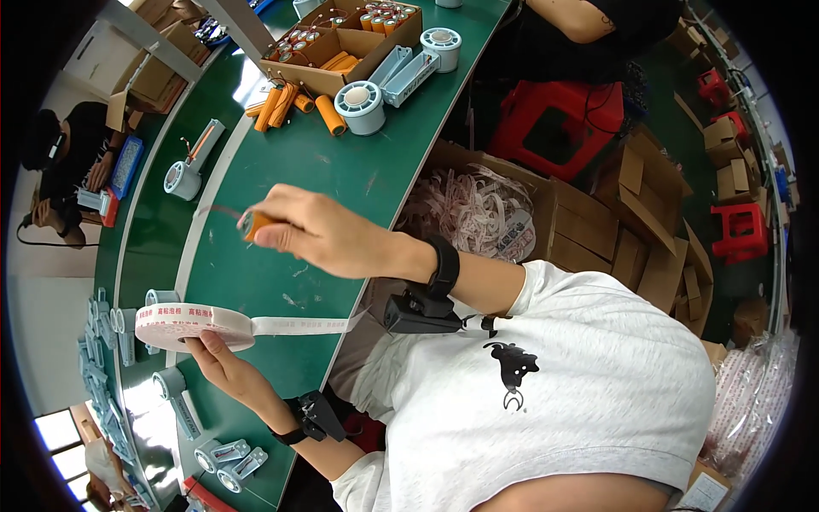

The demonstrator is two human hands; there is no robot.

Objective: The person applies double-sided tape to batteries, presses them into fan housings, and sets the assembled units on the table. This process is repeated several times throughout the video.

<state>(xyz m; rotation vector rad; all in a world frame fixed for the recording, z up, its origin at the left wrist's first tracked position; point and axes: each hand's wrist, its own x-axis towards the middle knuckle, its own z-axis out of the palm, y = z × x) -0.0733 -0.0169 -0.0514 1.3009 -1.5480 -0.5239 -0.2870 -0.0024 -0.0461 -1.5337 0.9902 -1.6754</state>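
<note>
My left hand (229, 374) grips a wide roll of white foam tape (196, 322) with red print, thumb on its near side. A loose strip of the tape (299, 326) runs from the roll toward my body, past the table edge. Above and beyond the roll, my right hand (311, 229) is closed around a small orange cylindrical battery (254, 225). Thin wires trail from the battery's end, a little blurred. My fingers hide most of the battery. Both hands are over the green table (256, 273).
A cardboard box (375, 43) of orange batteries stands on the table, with loose batteries (275, 107) and light-blue round-headed housings (360, 107) beside it. More housings (230, 461) lie left. A carton of tape scraps (478, 209) and a red stool (559, 124) stand past the edge. Other people work nearby.
</note>
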